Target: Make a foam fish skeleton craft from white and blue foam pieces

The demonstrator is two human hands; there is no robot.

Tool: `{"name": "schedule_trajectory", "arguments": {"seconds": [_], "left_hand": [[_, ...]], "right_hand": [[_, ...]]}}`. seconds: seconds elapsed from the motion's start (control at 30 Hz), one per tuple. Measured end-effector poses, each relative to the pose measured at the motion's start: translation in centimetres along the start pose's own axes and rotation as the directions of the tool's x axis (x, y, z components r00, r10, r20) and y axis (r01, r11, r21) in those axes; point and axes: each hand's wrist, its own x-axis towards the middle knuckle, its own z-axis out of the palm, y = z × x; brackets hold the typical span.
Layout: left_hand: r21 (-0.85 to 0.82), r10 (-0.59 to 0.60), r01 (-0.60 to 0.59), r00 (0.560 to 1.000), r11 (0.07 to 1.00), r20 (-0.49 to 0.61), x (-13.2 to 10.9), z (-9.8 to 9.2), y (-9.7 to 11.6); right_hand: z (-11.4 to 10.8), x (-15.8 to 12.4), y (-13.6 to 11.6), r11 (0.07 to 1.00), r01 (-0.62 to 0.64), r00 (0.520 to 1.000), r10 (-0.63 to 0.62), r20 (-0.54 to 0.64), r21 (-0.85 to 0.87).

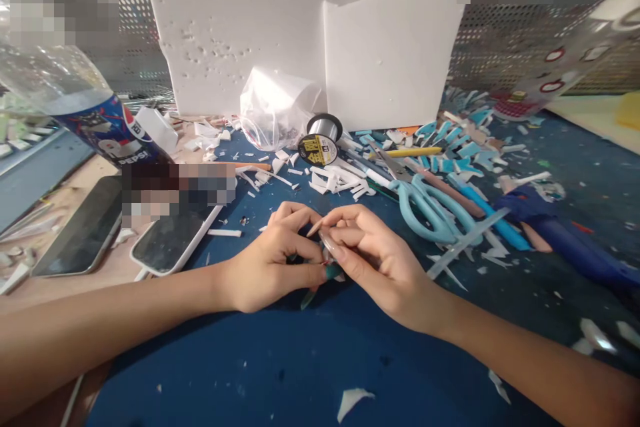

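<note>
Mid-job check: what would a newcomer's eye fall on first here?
The left hand and right hand meet at centre, pinching a small teal piece over the blue mat. Just beyond them to the right, light-blue scissors lie among white scraps, with white foam blocks standing at the back.

Single head-worn view, tilted down

The camera looks forward and down from close above the blue surface [320, 360], near the left hand [273, 260] and right hand [373, 257] at frame centre. White foam boards [240, 27] close the upper frame ahead.
</note>
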Motion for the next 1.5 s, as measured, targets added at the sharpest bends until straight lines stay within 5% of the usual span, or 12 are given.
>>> {"name": "schedule_trajectory", "arguments": {"seconds": [1.5], "left_hand": [[0.015,0.005,-0.006,1.000,1.000,0.027,-0.02,-0.05,0.02]], "right_hand": [[-0.04,0.03,-0.25,0.997,-0.017,0.999,0.013,0.049,0.082]]}}
